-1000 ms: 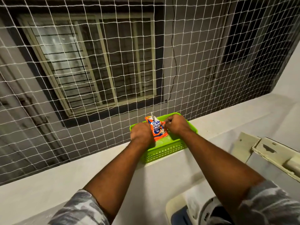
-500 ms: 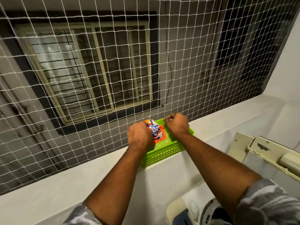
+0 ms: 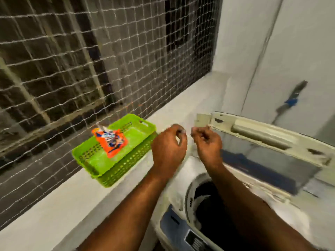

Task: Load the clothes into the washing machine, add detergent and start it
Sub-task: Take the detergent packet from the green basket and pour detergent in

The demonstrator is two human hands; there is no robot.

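Head view — detergent sachet (image 3: 110,140) lies diagonally in basket (image 3: 125,164).

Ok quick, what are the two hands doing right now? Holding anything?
Left hand: fingers curled, pinching something small and pale; too blurred to name.
Right hand: fingers curled, fingertips pinched together; cannot tell whether it holds anything.

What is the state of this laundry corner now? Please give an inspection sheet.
Surface: pale ledge under the netting.
Job's things: orange detergent packet lies in green basket; washing machine, lid raised, drum dark.
Clutter: nothing seen.
Grippers: left hand and right hand are over the machine, fingers curled; frame too blurred to tell whether they hold anything.
Cables: nothing seen.
Surroundings: white netting, grey wall.
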